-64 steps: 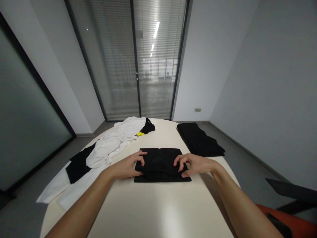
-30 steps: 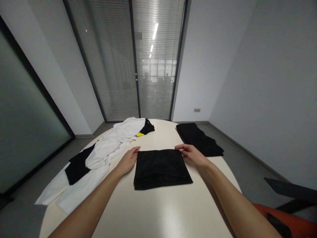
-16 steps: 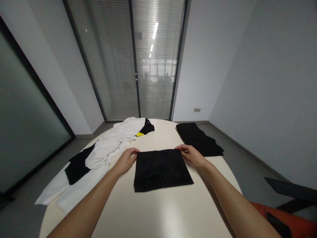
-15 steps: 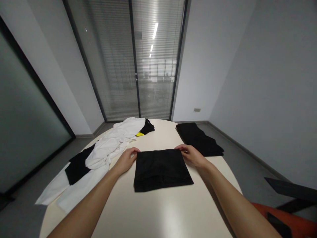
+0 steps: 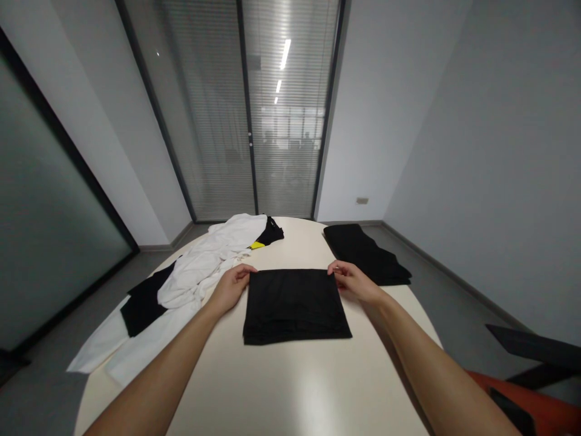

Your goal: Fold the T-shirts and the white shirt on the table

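A folded black cloth (image 5: 295, 306) lies flat as a rectangle near the middle of the table. My left hand (image 5: 232, 287) pinches its far left corner between thumb and fingers. At the far right corner, my right hand (image 5: 353, 280) has its fingertips closed on the cloth edge. Several loose folds show along the near side of the cloth.
On the pale round table (image 5: 290, 387), white garments (image 5: 204, 260) lie heaped at the left, with black pieces (image 5: 144, 306) and a yellow patch (image 5: 256, 245). A black folded stack (image 5: 367, 254) sits at the far right. An orange chair (image 5: 526, 399) stands lower right.
The folded cloth's far edge has shifted slightly away from me and looks straighter. Both hands have moved a little with the corners, the right one slightly rightward.
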Available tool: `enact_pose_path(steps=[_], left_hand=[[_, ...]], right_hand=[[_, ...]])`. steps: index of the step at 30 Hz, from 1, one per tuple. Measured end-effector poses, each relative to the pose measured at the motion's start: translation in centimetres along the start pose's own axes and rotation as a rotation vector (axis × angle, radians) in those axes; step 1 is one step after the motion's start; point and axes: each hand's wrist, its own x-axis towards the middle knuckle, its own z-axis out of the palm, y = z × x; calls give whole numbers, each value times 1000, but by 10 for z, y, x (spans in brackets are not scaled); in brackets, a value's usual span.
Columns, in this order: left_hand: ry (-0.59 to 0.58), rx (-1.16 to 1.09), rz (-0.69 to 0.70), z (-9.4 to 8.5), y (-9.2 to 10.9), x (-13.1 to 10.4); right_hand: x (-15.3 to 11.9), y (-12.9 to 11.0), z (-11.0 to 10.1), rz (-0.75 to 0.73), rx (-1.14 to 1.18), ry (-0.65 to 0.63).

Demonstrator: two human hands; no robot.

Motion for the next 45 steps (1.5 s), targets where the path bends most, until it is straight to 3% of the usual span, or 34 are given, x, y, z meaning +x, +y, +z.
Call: enact_pose_path(steps=[10, 14, 19, 21, 24, 30, 35, 45], left_hand=[[44, 111, -47, 3, 9, -1], [93, 169, -76, 4, 9, -1], [125, 180, -97, 7, 9, -2], [130, 168, -110, 8, 11, -2], [136, 136, -133, 10, 14, -3], [121, 85, -148, 10, 12, -4], [118, 76, -138, 10, 10, -3], [44, 2, -140, 12, 6, -2]], right_hand=[[4, 2, 7, 147, 55, 130], [4, 5, 7, -11, -150, 79], [-2, -9, 18, -346, -674, 166], [-9, -24, 30, -506, -801, 93], [-21, -45, 57, -640, -895, -123], [-31, -47, 103, -679, -1020, -346], [-29, -40, 104, -660, -960, -388], [-31, -48, 97, -592, -912, -382]])
